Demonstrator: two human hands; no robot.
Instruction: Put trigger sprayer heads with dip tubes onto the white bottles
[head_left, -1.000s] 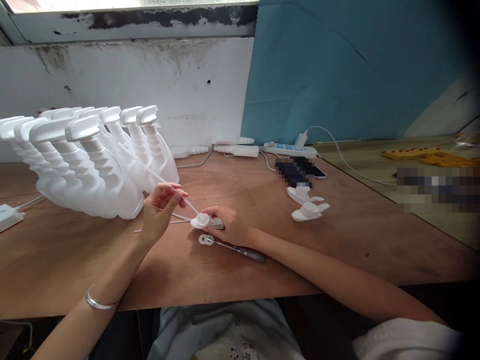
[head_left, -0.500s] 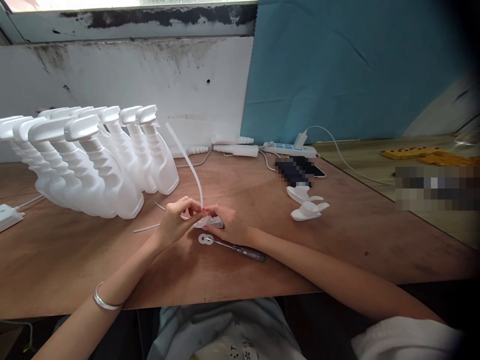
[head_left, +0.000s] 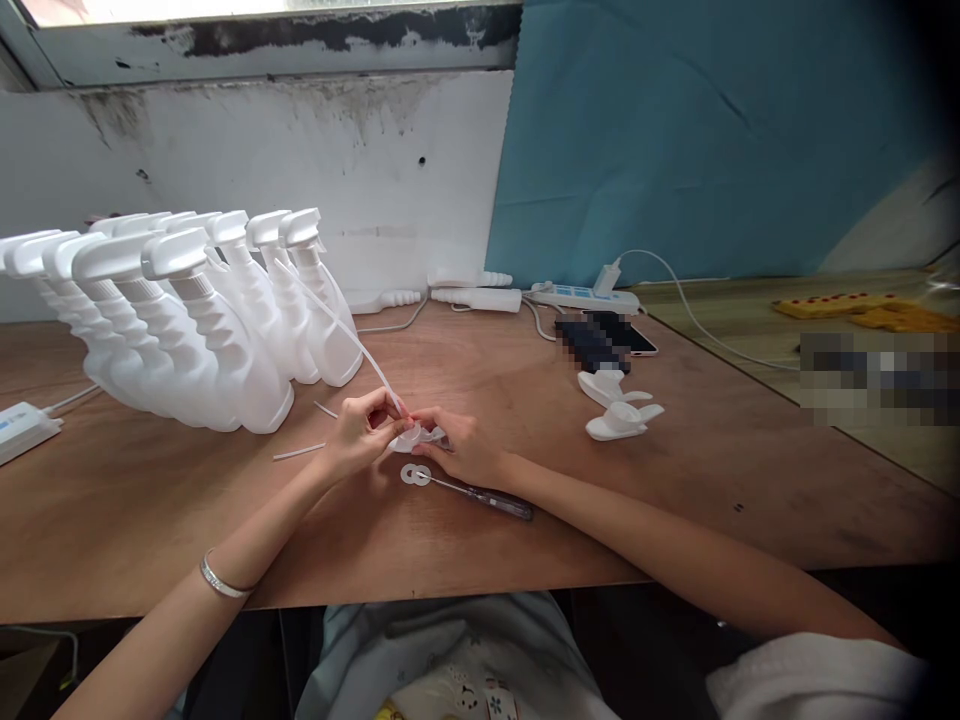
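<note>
My left hand (head_left: 364, 430) pinches the lower end of a thin white plastic tube (head_left: 360, 345), which slants up and left in front of the spray bottles. My right hand (head_left: 465, 445) is closed on a white spray trigger head (head_left: 407, 438), partly hidden by the fingers. The tube's end meets the trigger head between both hands; how far it goes in is hidden. Just below lie two white ring washers (head_left: 409, 474), with the tip of a screwdriver (head_left: 499, 502) on them. Two more white tubes (head_left: 298, 452) lie beside my left hand.
Several white spray bottles (head_left: 247, 370) stand packed at the left. Two white trigger heads (head_left: 622, 421) lie at the right, below phones (head_left: 619, 332). A power strip (head_left: 585, 297) and white bottle-like pieces (head_left: 480, 299) are along the wall. Another power strip (head_left: 28, 430) sits far left.
The tube's free upper end has swung left and tilted lower. Both hands stay together at the trigger head. The view has shifted slightly.
</note>
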